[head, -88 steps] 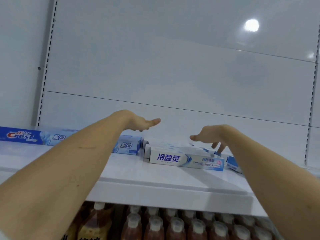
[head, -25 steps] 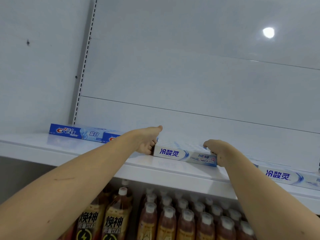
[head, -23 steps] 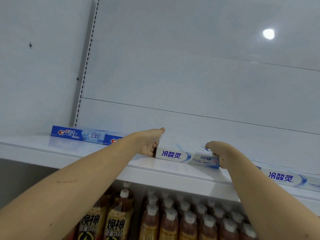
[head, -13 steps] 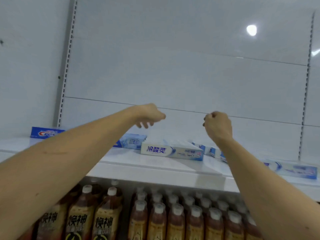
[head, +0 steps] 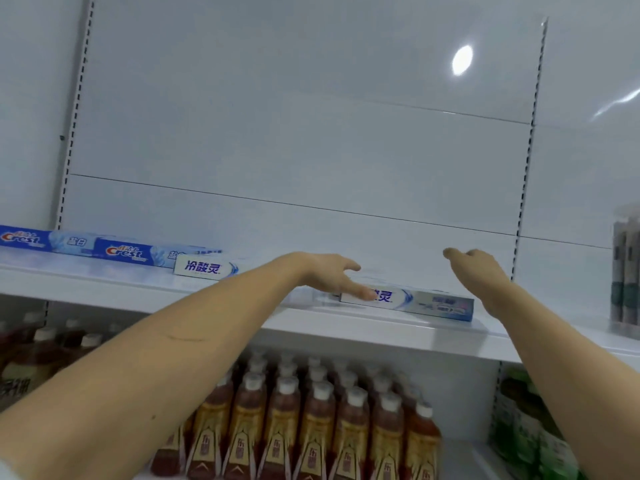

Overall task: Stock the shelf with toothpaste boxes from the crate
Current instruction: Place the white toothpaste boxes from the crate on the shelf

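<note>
A white shelf (head: 346, 332) carries toothpaste boxes lying on their sides. Two blue Crest boxes (head: 128, 252) sit at the left, with a white box (head: 204, 268) beside them. Another white and blue toothpaste box (head: 426, 304) lies near the shelf's front edge in the middle. My left hand (head: 332, 275) hovers over that box's left end with fingers spread, one fingertip at the box's front face. My right hand (head: 478, 268) is raised above its right end, fingers loosely apart, holding nothing. No crate is in view.
Below the shelf stand rows of brown drink bottles (head: 311, 420) with white caps. Green bottles (head: 530, 431) stand at the lower right. A clear pack of tall items (head: 625, 275) stands on the shelf at the far right. The white back panel rises behind.
The view has swung to the right. Both hands, lifted off the earlier box half a second ago, now reach over a white box farther right on the shelf with fingers opened.
</note>
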Motion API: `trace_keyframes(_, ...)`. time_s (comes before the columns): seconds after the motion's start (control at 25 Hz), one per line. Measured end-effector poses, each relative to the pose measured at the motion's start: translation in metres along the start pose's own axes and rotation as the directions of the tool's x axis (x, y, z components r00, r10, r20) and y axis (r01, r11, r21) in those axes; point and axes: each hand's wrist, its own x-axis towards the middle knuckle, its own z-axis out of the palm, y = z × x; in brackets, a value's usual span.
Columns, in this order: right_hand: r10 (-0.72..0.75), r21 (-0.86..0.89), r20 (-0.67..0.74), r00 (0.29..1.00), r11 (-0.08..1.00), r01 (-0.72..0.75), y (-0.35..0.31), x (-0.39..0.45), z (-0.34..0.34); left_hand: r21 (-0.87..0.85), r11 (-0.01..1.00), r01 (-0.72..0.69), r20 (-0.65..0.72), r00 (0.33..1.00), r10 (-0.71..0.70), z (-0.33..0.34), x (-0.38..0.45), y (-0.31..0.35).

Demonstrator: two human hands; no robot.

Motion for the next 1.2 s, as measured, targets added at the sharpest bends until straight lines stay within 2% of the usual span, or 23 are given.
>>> trace_keyframes(0.08,0.141,0.176,0.124,0.982,0.971,-0.162,0.018,0.005,0.001,0.060,0.998,0.023,0.002,1.000,-0.023,0.006,0.005,0.006)
trace_keyframes(0.16,0.182,0.239,0.209,0.961,0.943,-0.231,0.028,0.010,0.007,0.114,0.993,0.037,0.015,0.999,-0.039,0.006,0.010,0.009)
trace_keyframes(0.4,0.202,0.103,0.281,0.938,0.966,-0.239,0.028,0.042,0.038,0.329,0.942,0.066,0.109,0.988,-0.108,-0.002,0.033,-0.003)
trace_keyframes(0.52,0.194,-0.007,0.300,0.934,0.980,-0.201,0.022,0.051,0.058,0.390,0.916,0.092,0.094,0.986,-0.139,-0.004,0.045,-0.019)
trace_keyframes(0.64,0.210,-0.119,0.368,0.906,0.977,-0.178,0.016,0.063,0.070,0.351,0.932,0.085,0.077,0.990,-0.119,-0.004,0.052,-0.034)
trace_keyframes(0.72,0.226,-0.137,0.390,0.893,0.973,-0.186,0.012,0.067,0.071,0.218,0.972,0.083,0.085,0.991,-0.104,-0.013,0.054,-0.048)
trace_keyframes(0.76,0.235,-0.122,0.398,0.887,0.972,-0.203,0.009,0.067,0.071,0.123,0.985,0.117,0.058,0.990,-0.125,-0.020,0.056,-0.060)
trace_keyframes(0.84,0.258,-0.073,0.406,0.877,0.965,-0.251,0.007,0.069,0.073,0.011,0.961,0.275,-0.019,0.961,-0.275,-0.030,0.058,-0.086)
trace_keyframes(0.96,0.295,-0.008,0.410,0.863,0.947,-0.320,0.002,0.067,0.073,0.009,0.908,0.418,0.013,0.908,-0.419,-0.026,0.062,-0.104)
trace_keyframes(1.12,0.331,0.033,0.437,0.836,0.923,-0.383,-0.008,0.063,0.082,0.031,0.901,0.432,0.053,0.900,-0.433,-0.022,0.065,-0.099)
trace_keyframes(1.2,0.295,0.106,0.505,0.811,0.912,-0.397,-0.019,0.054,0.092,0.044,0.900,0.434,0.067,0.898,-0.436,-0.024,0.065,-0.100)
